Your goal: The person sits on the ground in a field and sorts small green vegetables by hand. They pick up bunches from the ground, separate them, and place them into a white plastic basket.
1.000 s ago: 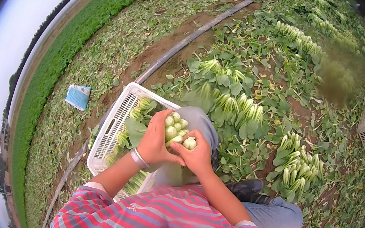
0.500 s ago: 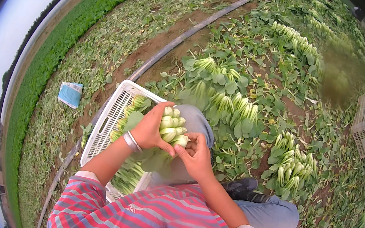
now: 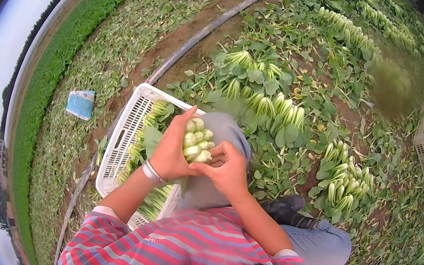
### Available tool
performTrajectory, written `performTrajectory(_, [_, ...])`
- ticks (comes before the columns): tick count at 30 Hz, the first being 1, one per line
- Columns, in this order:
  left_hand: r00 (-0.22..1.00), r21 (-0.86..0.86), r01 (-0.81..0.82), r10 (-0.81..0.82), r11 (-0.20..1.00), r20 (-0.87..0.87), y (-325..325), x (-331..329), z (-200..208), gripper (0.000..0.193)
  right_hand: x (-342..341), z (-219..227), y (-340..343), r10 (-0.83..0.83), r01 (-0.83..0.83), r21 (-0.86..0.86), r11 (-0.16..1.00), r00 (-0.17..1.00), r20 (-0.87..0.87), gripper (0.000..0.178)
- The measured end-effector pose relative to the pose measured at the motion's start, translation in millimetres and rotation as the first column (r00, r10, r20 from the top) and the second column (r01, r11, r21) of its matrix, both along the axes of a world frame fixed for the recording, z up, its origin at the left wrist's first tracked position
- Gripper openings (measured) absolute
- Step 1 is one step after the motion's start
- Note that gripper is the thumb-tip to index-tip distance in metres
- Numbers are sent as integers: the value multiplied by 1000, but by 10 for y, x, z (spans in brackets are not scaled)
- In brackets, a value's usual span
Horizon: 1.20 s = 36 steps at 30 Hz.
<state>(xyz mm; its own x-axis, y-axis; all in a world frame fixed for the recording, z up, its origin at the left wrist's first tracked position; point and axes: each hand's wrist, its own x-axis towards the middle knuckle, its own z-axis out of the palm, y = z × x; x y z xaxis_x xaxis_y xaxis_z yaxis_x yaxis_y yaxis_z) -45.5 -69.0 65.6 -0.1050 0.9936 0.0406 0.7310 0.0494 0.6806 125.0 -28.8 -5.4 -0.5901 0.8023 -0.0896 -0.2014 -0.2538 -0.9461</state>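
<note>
A left hand (image 3: 171, 151) grips a bunch of bok choy (image 3: 198, 140), pale bases gathered upward, while the right hand (image 3: 228, 171) curls beside it — whether gripping is hard to tell — seemingly to keep the stalks together. The bunch sits over the left knee (image 3: 219, 123), beside a white plastic crate (image 3: 106, 175), likely close for easy reach; loose bok choy heads (image 3: 344, 183) line the leafy ground rightward.

At centre were one left hand (image 3: 170, 151), one right hand (image 3: 228, 171) and one bunch of greens (image 3: 198, 140); three crates (image 3: 127, 122) showed, one each at centre left, right edge and top edge.
</note>
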Motion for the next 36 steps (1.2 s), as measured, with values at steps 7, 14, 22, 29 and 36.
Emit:
performTrajectory(7, [994,20,-92,91,996,66,151,39,-103,127,120,-224,444,-130,130,761,636,990,-61,14])
performTrajectory(14, [993,-109,-116,117,987,0,545,58,-206,132,88,-662,1131,-72,107,540,835,994,-86,12])
performTrajectory(22, [981,-179,-194,194,965,-14,604,-26,-359,142,467,-3247,3530,-529,322,424,846,413,741,32])
performTrajectory(29, [970,-195,-243,240,950,-38,645,24,-398,140,712,-3383,3549,-464,298,366,881,690,556,42])
performTrajectory(36, [986,-141,-163,165,977,0,501,10,-195,132,974,-1669,2942,-430,261,469,844,852,299,43])
